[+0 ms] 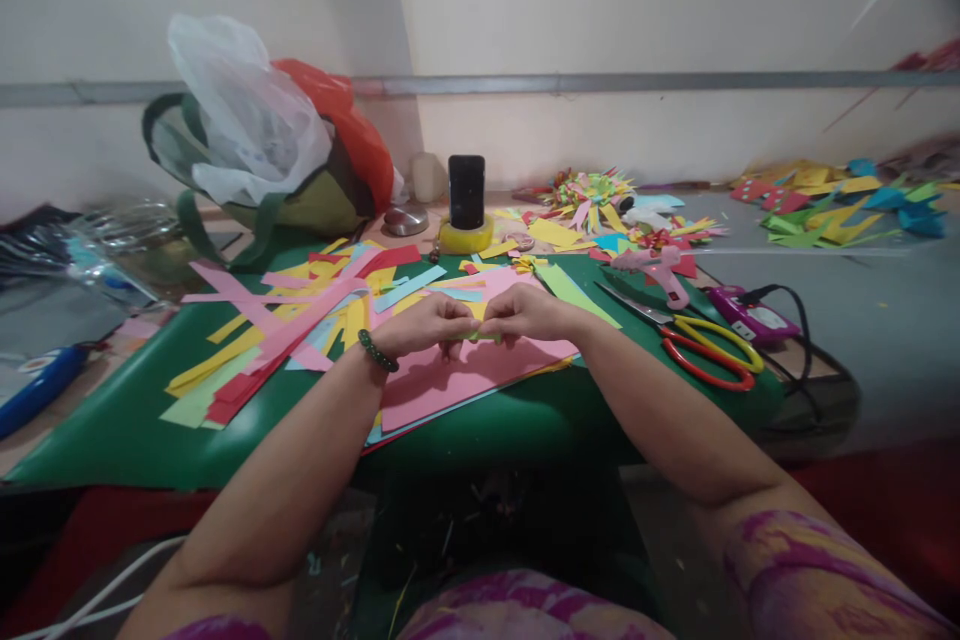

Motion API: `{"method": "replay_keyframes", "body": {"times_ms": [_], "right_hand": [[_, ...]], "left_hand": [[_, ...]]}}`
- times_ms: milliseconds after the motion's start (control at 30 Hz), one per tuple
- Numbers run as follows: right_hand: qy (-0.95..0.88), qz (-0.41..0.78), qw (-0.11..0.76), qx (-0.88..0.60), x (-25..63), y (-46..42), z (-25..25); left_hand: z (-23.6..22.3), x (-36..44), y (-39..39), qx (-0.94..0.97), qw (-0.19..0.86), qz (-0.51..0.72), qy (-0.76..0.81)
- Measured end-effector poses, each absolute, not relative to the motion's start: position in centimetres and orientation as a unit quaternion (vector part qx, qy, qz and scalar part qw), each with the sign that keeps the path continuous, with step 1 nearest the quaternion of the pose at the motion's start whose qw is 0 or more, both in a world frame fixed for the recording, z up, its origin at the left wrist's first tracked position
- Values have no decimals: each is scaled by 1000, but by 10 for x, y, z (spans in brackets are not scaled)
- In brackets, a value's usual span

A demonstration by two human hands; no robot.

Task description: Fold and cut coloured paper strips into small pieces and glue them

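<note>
And here we are, left hand (429,324) and right hand (527,313) both pinching a small green paper strip (487,336) above the pink sheet (439,388), fingertips close, likely for fine control; our scissors (666,324) lie rightward, presumably within reach.

Over my feed I saw paper strips (296,335) lying left of the stacked sheets (450,385) on the table (532,435). To the right lay scissors (666,320), a glue gun (661,272) behind them. Behind the sheets, a phone (466,192) stood at a tape roll (466,238), right of a bag (324,192).
</note>
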State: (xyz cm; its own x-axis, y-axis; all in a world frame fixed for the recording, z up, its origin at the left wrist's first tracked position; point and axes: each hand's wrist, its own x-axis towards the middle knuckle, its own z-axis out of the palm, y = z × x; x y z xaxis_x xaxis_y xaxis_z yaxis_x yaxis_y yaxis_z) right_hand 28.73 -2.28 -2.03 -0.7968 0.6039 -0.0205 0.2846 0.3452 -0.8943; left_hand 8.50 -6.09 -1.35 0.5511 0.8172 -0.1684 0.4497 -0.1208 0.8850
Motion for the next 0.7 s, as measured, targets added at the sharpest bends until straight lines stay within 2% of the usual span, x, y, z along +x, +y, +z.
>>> {"method": "replay_keyframes", "body": {"times_ms": [167,433,600,700], "right_hand": [[-754,578,127,-285,291,-22,-17],[-697,627,142,-316,297,-17,-13],[-674,631,217,-318,298,-13,-16],[-696,584,253,-333,296,-15,-15]], "left_hand": [[-12,83,-61,726,513,180,420],[-4,74,-59,673,539,233,450],[-7,71,-53,591,500,392,497],[-7,76,-52,583,402,470,527]]}}
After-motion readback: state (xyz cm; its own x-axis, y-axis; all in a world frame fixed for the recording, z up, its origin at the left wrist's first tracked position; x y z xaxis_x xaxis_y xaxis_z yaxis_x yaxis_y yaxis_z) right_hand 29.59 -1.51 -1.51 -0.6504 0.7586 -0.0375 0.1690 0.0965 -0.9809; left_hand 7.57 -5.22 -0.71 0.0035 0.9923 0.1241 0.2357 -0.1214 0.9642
